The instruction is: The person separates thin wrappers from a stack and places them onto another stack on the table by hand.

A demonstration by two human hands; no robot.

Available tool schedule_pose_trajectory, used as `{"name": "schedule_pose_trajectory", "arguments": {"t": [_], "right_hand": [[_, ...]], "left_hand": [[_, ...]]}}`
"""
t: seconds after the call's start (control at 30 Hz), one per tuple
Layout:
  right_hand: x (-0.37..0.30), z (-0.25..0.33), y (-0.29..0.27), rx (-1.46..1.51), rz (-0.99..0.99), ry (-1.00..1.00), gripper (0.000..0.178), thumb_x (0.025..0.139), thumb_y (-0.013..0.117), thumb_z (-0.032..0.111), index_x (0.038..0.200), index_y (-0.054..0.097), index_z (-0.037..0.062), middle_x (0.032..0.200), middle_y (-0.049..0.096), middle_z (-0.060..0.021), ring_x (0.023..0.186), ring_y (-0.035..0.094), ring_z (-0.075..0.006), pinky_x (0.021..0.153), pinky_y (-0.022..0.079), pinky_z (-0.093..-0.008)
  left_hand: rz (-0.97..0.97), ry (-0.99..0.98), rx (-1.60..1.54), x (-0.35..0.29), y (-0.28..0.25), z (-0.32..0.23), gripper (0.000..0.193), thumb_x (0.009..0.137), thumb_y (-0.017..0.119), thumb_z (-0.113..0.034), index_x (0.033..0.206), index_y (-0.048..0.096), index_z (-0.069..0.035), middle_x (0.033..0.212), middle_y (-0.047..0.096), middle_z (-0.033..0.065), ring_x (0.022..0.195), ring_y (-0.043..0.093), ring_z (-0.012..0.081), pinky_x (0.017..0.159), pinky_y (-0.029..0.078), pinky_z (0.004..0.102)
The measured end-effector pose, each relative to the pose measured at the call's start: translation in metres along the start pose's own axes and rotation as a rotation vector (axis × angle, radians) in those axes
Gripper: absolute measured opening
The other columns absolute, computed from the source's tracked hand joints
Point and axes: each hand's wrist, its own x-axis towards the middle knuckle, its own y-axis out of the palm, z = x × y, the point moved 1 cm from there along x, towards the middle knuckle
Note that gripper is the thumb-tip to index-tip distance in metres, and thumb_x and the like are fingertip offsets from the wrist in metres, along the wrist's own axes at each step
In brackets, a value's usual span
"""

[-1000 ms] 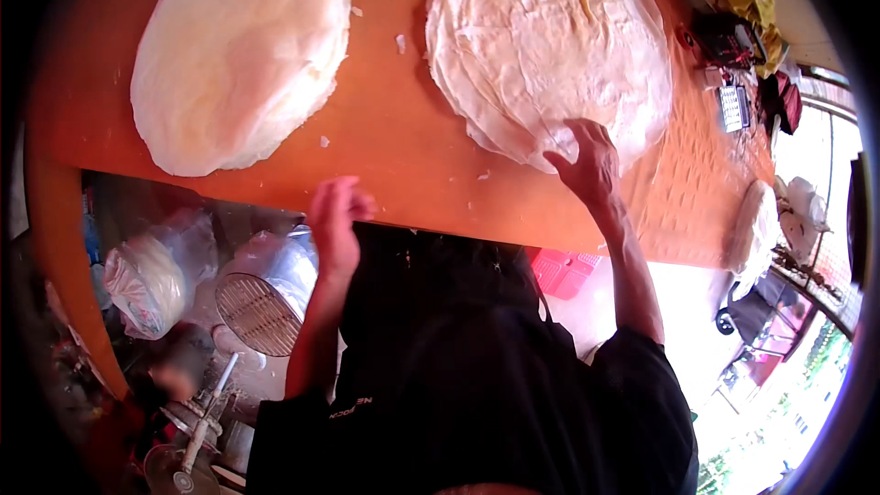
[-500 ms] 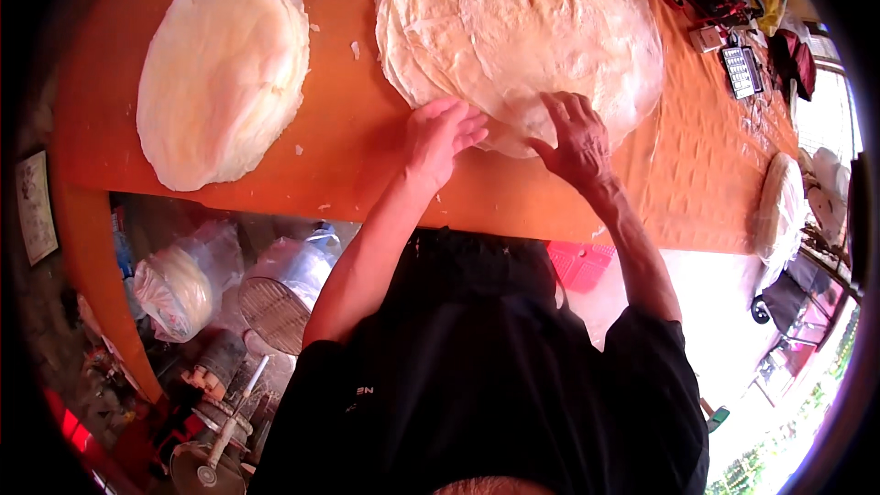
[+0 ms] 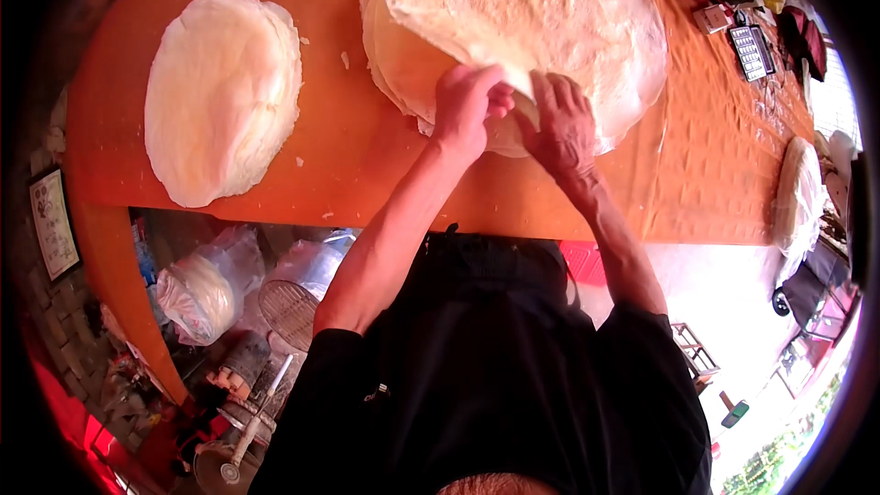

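Observation:
A tall stack of thin, round, pale dough sheets (image 3: 550, 14) lies on the orange tabletop at the top centre. The front left edge of its top sheet is raised and folded back, baring the sheets beneath. My left hand (image 3: 466, 115) is closed on that raised edge, its fingers curled in. Close beside it, my right hand (image 3: 559, 128) has its fingers over the same edge and its thumb near it, seeming to pinch the sheet. A smaller stack of similar sheets (image 3: 223, 96) lies to the left, touched by neither hand.
The table (image 3: 339, 179) ends just in front of me. At the far right are a calculator (image 3: 753, 52), a small box (image 3: 712, 19) and a plastic-wrapped bundle (image 3: 797, 192). Under the table sit bagged goods (image 3: 202, 298) and a round wire rack (image 3: 289, 312).
The top sheet's front left edge has been lifted and folded back. My left hand has moved up and right and closed on it; my right hand has come in closer to the left.

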Motion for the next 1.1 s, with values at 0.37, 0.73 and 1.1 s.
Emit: {"name": "schedule_pose_trajectory", "arguments": {"t": [0.37, 0.73, 1.1], "right_hand": [[0.022, 0.013, -0.066, -0.11, 0.172, -0.149, 0.013, 0.07, 0.058, 0.005, 0.082, 0.061, 0.009, 0.075, 0.058, -0.0107, 0.073, 0.06, -0.0287, 0.061, 0.048, -0.0392], [0.037, -0.073, -0.127, 0.185, 0.274, 0.284, 0.016, 0.089, 0.06, 0.009, 0.1, 0.07, 0.003, 0.089, 0.072, -0.01, 0.08, 0.068, -0.0145, 0.07, 0.052, -0.0283], [0.02, 0.024, -0.023, 0.115, 0.331, -0.108, 0.011, 0.084, 0.054, 0.011, 0.077, 0.06, 0.0044, 0.076, 0.062, -0.0162, 0.074, 0.063, -0.0352, 0.067, 0.051, -0.0439]], "left_hand": [[0.189, -0.018, -0.257, -0.033, -0.014, -0.012, 0.034, 0.094, 0.055, -0.025, 0.121, 0.054, -0.005, 0.113, 0.063, 0.0098, 0.1, 0.064, 0.0249, 0.089, 0.053, 0.0434], [-0.009, -0.031, -0.169, -0.038, -0.062, 0.022, 0.04, 0.094, 0.056, -0.013, 0.13, 0.045, 0.001, 0.124, 0.056, 0.0115, 0.111, 0.059, 0.027, 0.092, 0.052, 0.0431], [0.13, -0.018, -0.353, -0.05, -0.069, 0.022, 0.055, 0.099, 0.041, -0.046, 0.137, 0.039, -0.005, 0.133, 0.052, 0.01, 0.121, 0.052, 0.0239, 0.097, 0.048, 0.04]]}}
